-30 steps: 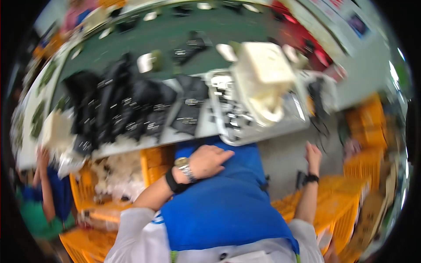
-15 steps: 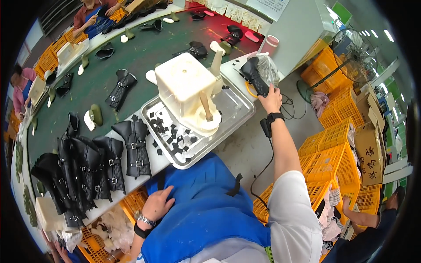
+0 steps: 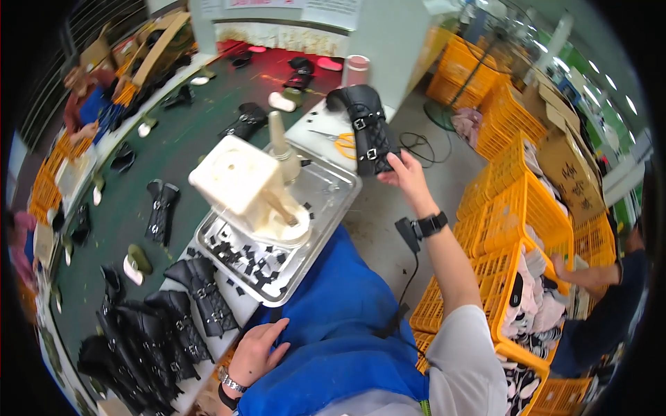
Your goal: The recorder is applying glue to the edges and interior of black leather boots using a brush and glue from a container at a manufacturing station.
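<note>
My right hand (image 3: 406,173) is stretched out to the right and grips a black quilted boot upper with buckle straps (image 3: 364,128), held over the far end of the worktable. My left hand (image 3: 255,350) rests low on my blue apron (image 3: 333,326), fingers loosely apart and holding nothing, next to a row of similar black boot uppers (image 3: 166,319). Between the hands stands a cream block-shaped machine (image 3: 243,184) on a metal tray (image 3: 326,208) scattered with small black cut pieces.
Yellow-handled scissors (image 3: 340,142) lie on the table by the held boot. A green conveyor (image 3: 187,132) carries boot parts at the left, with other people beside it. Orange crates (image 3: 513,222) stand at my right, where another person reaches in. A black cable (image 3: 409,277) runs along the floor.
My right hand has taken hold of the black boot upper at the table's far end and lifted it. My view has swung to the right. My left hand stays on the apron.
</note>
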Action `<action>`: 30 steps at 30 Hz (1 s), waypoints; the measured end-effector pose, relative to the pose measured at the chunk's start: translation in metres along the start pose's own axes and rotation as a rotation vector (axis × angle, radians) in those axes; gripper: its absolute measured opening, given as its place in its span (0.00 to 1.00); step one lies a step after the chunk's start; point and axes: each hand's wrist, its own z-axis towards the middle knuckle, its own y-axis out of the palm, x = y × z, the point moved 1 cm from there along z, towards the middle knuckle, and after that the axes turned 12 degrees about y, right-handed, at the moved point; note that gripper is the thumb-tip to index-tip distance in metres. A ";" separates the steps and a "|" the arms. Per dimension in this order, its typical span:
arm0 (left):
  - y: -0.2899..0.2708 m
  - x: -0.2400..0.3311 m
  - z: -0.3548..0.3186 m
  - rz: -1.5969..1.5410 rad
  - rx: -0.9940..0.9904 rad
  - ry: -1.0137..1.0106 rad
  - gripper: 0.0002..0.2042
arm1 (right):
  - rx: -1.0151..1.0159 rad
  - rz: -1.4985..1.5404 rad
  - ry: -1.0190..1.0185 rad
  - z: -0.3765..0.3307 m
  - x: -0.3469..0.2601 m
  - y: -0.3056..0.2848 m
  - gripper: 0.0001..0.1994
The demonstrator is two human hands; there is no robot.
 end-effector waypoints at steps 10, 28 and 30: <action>0.059 0.056 0.166 -0.012 -0.074 0.593 0.22 | -0.045 0.450 0.171 -0.167 0.015 -0.089 0.16; 0.235 0.101 0.389 -0.236 0.067 0.406 0.11 | 0.333 0.327 0.394 -0.152 0.060 -0.195 0.18; 0.240 0.112 0.410 -0.194 0.036 0.495 0.10 | 0.463 -0.209 0.298 -0.155 0.064 -0.224 0.21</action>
